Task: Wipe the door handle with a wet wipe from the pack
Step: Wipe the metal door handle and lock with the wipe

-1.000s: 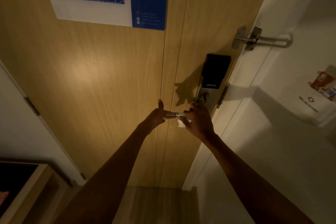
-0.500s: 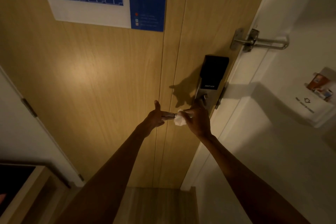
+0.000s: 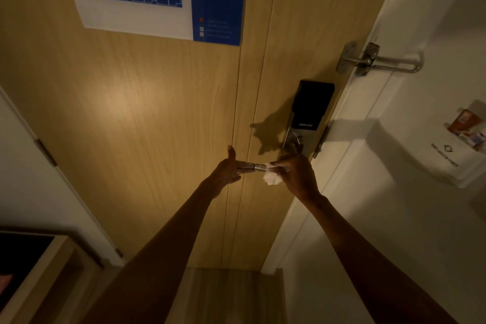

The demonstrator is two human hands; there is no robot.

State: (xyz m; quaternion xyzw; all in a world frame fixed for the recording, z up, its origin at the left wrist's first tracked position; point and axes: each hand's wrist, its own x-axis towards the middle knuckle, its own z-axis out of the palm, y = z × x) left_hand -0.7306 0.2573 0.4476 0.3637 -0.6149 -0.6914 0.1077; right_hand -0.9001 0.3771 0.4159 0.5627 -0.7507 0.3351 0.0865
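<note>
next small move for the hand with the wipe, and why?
Probably slide the right hand and its wet wipe leftward along the door handle. The wipe is bunched on the lock-side part, bare metal shows between the hands, and the left hand steadies the free end.

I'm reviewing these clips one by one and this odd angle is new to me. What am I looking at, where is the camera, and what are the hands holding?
There is no machine here: a person wears one wide-angle camera on the head, looking forward and down, so both forearms reach in from below. Ahead is a wooden door with a black smart lock and a swing latch above it. The left hand holds the free end of the metal door handle. The right hand presses a crumpled white wet wipe against the handle. The wipe pack is not in view.
</note>
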